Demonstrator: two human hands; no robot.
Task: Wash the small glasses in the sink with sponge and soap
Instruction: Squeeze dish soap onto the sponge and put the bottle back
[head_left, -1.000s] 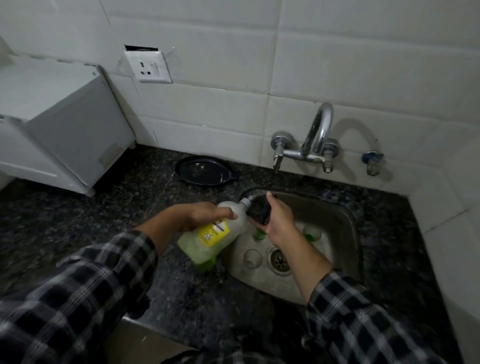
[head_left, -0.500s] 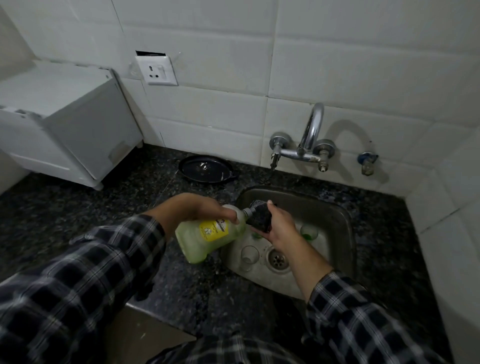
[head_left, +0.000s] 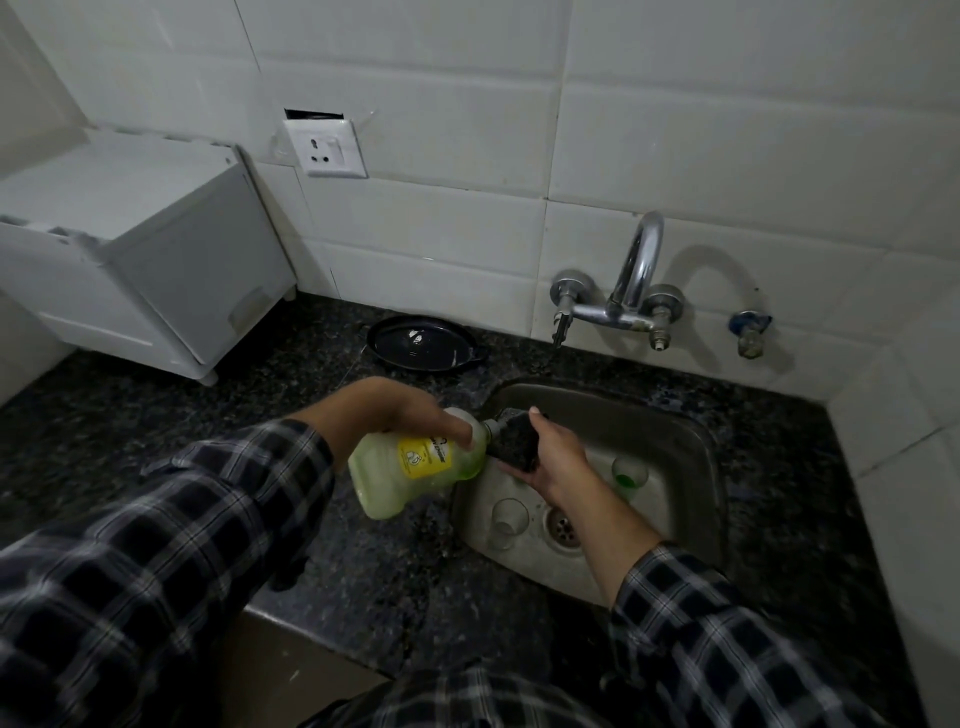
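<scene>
My left hand (head_left: 395, 415) grips a green soap bottle (head_left: 410, 467) with a yellow label, tipped on its side with the nozzle against a dark sponge (head_left: 514, 441). My right hand (head_left: 556, 462) holds that sponge over the left part of the steel sink (head_left: 691, 467). Two small glasses stand in the basin: a clear one (head_left: 506, 522) left of the drain (head_left: 563, 525) and one with a green tint (head_left: 628, 475) behind my right wrist.
A chrome wall tap (head_left: 631, 291) hangs above the sink, with a small valve (head_left: 748, 332) to its right. A black pan (head_left: 421, 343) lies on the dark granite counter (head_left: 156, 415) by the wall. A white appliance (head_left: 135, 260) stands at the left under a socket (head_left: 326, 149).
The bottle stays tipped against the sponge over the sink; both hands keep their hold. The camera has drifted a little, so the scene sits slightly lower and right in view.
</scene>
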